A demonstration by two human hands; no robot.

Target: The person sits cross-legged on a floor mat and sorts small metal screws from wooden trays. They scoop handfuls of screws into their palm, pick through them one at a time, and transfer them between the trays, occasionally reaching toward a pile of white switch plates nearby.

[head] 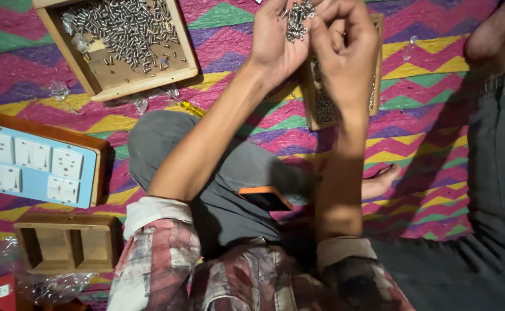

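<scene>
On my lap lies a flat dark device with an orange edge (265,197). My left hand (272,43) is cupped open, palm up, with a heap of small bright metal screws (296,19) resting in it. My right hand (344,52) curls beside it, fingertips pinched together on the heap. Beyond, a shallow wooden tray (149,78) holds more loose screws on the zigzag woven mat (425,98).

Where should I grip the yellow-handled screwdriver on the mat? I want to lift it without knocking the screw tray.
Judging by its pose, take the yellow handle, coming from above on the knee side. The screwdriver lies flat, its thin shaft toward the wooden tray, partly among plastic wrappers.
</scene>
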